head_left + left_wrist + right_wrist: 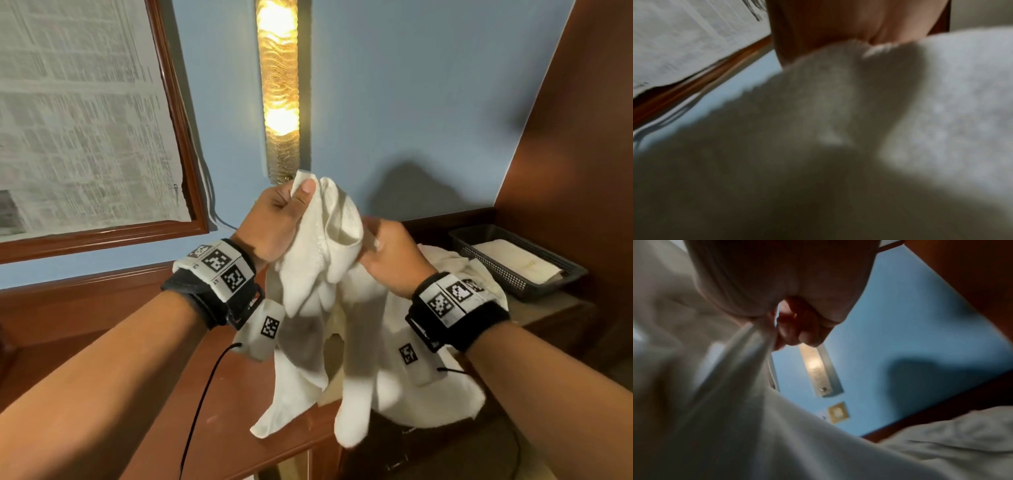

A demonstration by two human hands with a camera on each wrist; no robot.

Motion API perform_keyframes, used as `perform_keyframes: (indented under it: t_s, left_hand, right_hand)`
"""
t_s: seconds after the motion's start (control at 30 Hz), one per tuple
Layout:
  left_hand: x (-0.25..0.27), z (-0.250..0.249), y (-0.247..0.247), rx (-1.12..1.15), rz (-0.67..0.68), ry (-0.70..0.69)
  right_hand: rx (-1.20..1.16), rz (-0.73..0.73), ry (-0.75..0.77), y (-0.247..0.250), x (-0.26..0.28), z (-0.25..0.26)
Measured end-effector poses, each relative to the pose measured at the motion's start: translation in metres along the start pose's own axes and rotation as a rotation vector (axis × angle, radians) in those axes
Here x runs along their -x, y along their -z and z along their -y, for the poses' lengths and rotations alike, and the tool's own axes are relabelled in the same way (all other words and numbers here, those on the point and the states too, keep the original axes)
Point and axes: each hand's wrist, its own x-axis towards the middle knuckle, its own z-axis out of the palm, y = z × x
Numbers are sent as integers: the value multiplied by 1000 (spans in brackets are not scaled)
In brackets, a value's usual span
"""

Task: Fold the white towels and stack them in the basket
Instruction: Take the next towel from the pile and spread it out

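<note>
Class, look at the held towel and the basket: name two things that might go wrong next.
1. The towel hangs bunched from the left hand and right hand, so the fold may come out crooked.
2. Its low corners dangle past the table edge and might snag.

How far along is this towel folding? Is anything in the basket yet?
One folded towel already lies in the black basket on the right. In hand: the left hand and right hand both grip a white towel, lifted and hanging crumpled, not yet folded. Still to do: more loose white cloth lies heaped on the wooden counter behind it; how many towels that is cannot be told.
</note>
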Motion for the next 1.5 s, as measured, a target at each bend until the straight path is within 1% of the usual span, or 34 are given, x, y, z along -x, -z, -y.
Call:
perform_keyframes:
  t_s: [0.1, 0.13, 0.17, 0.23, 0.27, 0.33, 0.4, 0.47, 0.5, 0.57, 0.63, 0.7, 0.73, 0.77, 0.83, 0.9, 0.93, 0.97, 1.03, 1.1, 1.13, 1.17, 1.2, 1.23, 1.27, 1.3, 1.33, 1.37, 1.43, 1.5]
  left_hand:
    - [21, 0, 41, -18, -29, 19]
    - [30, -1, 53, -17, -32, 23]
    - [40, -2, 63, -13, -34, 33]
    - [59, 1, 80, -6, -14, 45]
    - [69, 3, 87, -22, 4, 48]
    - [89, 7, 97, -85, 53, 60]
    - [109, 8, 106, -133, 102, 80]
    - [128, 6, 119, -165, 120, 96]
    - [136, 5, 127, -179, 125, 108]
    - [151, 3, 149, -214, 127, 132]
    - [166, 2, 174, -227, 95, 149]
    - [178, 2, 198, -245, 44, 173]
    - [184, 0, 208, -261, 13, 183]
    - [189, -1, 217, -278, -28, 190]
    - [197, -4, 232, -271, -111, 192]
    - [205, -9, 244, -253, -175, 184]
    - [210, -14, 247, -258, -192, 184]
    - [213, -16, 251, -267, -207, 181]
    - [220, -20, 257, -263, -228, 182]
    - [227, -23, 261, -249, -251, 187]
    - [230, -23, 263, -239, -264, 193]
    - [233, -21, 264, -226, -279, 197]
    - [235, -21, 262, -210, -293, 217]
    - [237, -20, 260, -176, -301, 245]
    - [238, -19, 255, -136, -302, 278]
    - [237, -17, 250, -100, -292, 306]
    - [235, -16, 243, -85, -269, 328]
    - [232, -16, 235, -80, -244, 339]
    - [223, -14, 217, -50, -207, 343]
    - [214, -14, 199, 25, -193, 320]
  right_hand:
    - [211, 85, -33, -23, 43, -29]
    - [249, 110, -84, -29, 57, -36]
    - [230, 121, -176, -36, 69, -42]
    - [117, 125, -362, -53, 84, -34]
    - [19, 138, -394, -66, 88, -19]
    - [-205, 216, -354, -95, 90, 25]
    - [-457, 353, -316, -126, 92, 74]
    - [-574, 432, -251, -158, 96, 108]
    - [-554, 424, -204, -171, 98, 119]
    - [-493, 326, -162, -190, 100, 133]
    - [-514, 185, -202, -204, 98, 143]
    - [-623, 65, -269, -214, 92, 154]
    - [-651, 33, -289, -219, 90, 159]
    - [-643, 14, -283, -223, 89, 167]
    - [-592, 24, -186, -230, 91, 187]
    - [-531, 118, -83, -238, 100, 198]
    - [-460, 193, -67, -242, 104, 196]
    - [-355, 275, -92, -248, 107, 188]
    - [-100, 413, -205, -253, 113, 158]
    - [80, 489, -320, -250, 121, 121]
    - [127, 484, -374, -247, 126, 105]
    - [138, 435, -406, -244, 128, 92]
    - [96, 341, -427, -239, 129, 84]
    - [4, 223, -440, -234, 127, 83]
    - [-97, 117, -429, -229, 122, 88]
    - [-187, 60, -377, -224, 113, 98]
    - [-241, 62, -303, -220, 102, 111]
    - [-258, 96, -212, -215, 91, 124]
    - [-239, 147, -32, -205, 71, 149]
    - [-249, 134, 151, -190, 56, 165]
